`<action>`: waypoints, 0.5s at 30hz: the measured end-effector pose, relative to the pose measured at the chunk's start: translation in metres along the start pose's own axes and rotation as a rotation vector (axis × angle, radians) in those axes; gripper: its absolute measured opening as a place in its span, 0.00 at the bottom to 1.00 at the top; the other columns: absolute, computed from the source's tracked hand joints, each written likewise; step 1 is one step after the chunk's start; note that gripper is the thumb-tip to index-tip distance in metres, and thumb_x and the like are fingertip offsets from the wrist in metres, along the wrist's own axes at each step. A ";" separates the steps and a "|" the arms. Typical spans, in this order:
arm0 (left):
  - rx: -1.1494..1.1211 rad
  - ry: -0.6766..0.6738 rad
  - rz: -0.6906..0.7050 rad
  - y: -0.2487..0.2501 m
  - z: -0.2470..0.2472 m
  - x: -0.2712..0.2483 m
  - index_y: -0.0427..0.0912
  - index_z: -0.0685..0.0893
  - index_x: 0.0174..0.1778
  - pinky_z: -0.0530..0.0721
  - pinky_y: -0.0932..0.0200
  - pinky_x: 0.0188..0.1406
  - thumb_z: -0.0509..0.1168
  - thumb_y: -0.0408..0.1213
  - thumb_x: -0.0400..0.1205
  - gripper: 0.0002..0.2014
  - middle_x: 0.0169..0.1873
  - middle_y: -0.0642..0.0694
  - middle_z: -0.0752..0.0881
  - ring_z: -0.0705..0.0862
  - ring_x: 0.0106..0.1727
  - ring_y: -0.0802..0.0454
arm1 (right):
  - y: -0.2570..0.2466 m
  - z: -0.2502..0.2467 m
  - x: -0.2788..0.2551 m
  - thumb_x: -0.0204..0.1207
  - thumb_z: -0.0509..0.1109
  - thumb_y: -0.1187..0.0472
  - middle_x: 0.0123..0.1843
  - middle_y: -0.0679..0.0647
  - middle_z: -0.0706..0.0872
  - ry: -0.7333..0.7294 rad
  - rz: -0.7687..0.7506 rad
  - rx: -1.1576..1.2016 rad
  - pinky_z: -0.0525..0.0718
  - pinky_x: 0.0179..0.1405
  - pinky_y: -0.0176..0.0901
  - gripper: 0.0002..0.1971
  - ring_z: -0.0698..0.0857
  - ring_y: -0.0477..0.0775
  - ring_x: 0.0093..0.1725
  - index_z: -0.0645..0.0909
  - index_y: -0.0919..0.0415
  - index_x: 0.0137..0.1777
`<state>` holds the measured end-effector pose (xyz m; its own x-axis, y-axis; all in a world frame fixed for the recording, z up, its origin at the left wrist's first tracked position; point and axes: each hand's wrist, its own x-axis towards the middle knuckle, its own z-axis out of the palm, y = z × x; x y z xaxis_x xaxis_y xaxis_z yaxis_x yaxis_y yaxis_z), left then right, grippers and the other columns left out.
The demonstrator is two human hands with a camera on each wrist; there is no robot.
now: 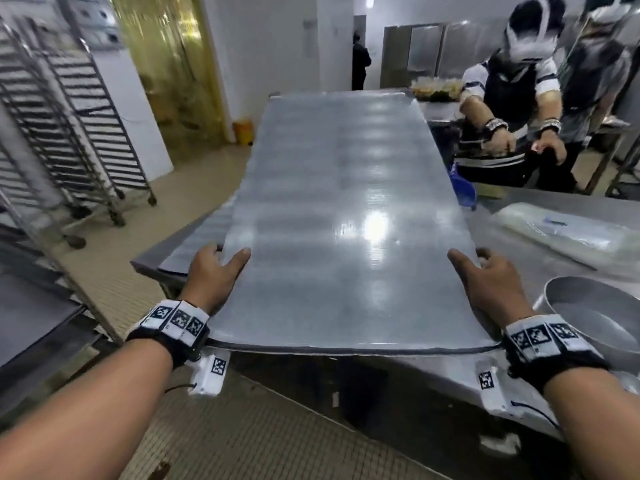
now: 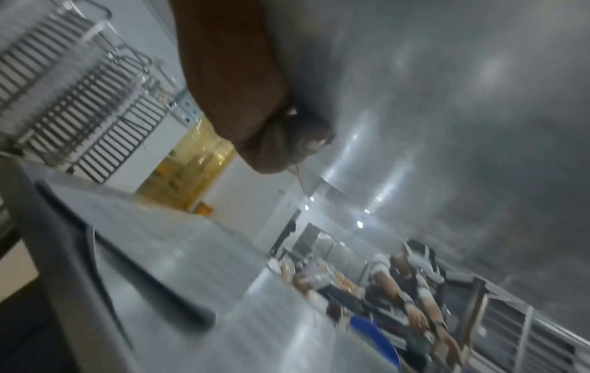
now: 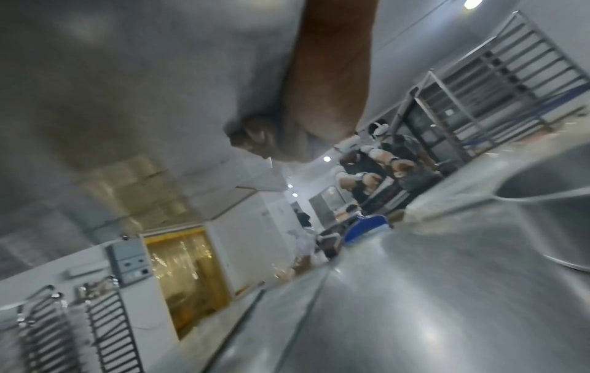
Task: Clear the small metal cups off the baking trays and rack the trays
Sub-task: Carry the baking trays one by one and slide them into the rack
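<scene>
Left hand (image 1: 214, 277) and right hand (image 1: 491, 284) each grasp a side edge of the tray (image 1: 346, 209), thumbs on top, fingers (image 2: 306, 141) curled beneath. Tray is held above the tabletop (image 1: 540, 209); racks (image 1: 69, 133) stand at left.

To my right a round metal pan (image 1: 595, 313) sits on the table (image 1: 540, 237) beside clear plastic bags (image 1: 568, 233); another person (image 1: 512, 109) works opposite.

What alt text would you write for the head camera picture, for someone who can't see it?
Two hands, left hand and right hand, grip the side edges of a large bare metal baking tray held above a steel table. Wheeled tray racks stand at the left; another person works at the far right.
</scene>
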<state>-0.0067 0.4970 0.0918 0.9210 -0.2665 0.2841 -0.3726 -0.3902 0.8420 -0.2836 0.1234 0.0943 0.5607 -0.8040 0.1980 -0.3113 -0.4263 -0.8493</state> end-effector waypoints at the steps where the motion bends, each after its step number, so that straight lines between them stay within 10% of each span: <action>1: -0.015 0.030 0.005 0.001 -0.015 0.011 0.45 0.86 0.58 0.87 0.49 0.53 0.72 0.65 0.74 0.29 0.50 0.50 0.92 0.90 0.51 0.51 | -0.020 0.007 0.010 0.74 0.71 0.36 0.59 0.58 0.88 -0.011 -0.037 0.017 0.80 0.56 0.49 0.29 0.86 0.60 0.59 0.82 0.59 0.65; 6: 0.031 0.233 0.039 0.017 -0.104 0.036 0.46 0.88 0.54 0.88 0.46 0.55 0.70 0.71 0.70 0.32 0.48 0.53 0.92 0.91 0.51 0.53 | -0.114 0.057 0.050 0.74 0.73 0.38 0.54 0.48 0.85 -0.068 -0.228 0.081 0.82 0.56 0.51 0.26 0.84 0.52 0.53 0.82 0.57 0.63; 15: 0.201 0.543 0.007 -0.005 -0.290 0.045 0.36 0.85 0.58 0.79 0.53 0.51 0.75 0.55 0.77 0.25 0.52 0.41 0.89 0.86 0.53 0.41 | -0.273 0.202 0.056 0.76 0.72 0.39 0.54 0.62 0.87 -0.216 -0.483 0.152 0.76 0.53 0.49 0.27 0.84 0.61 0.53 0.82 0.63 0.62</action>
<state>0.0697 0.7423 0.2332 0.8248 0.2004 0.5287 -0.3441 -0.5640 0.7506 -0.0121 0.2787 0.2384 0.7622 -0.4213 0.4914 0.1260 -0.6481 -0.7510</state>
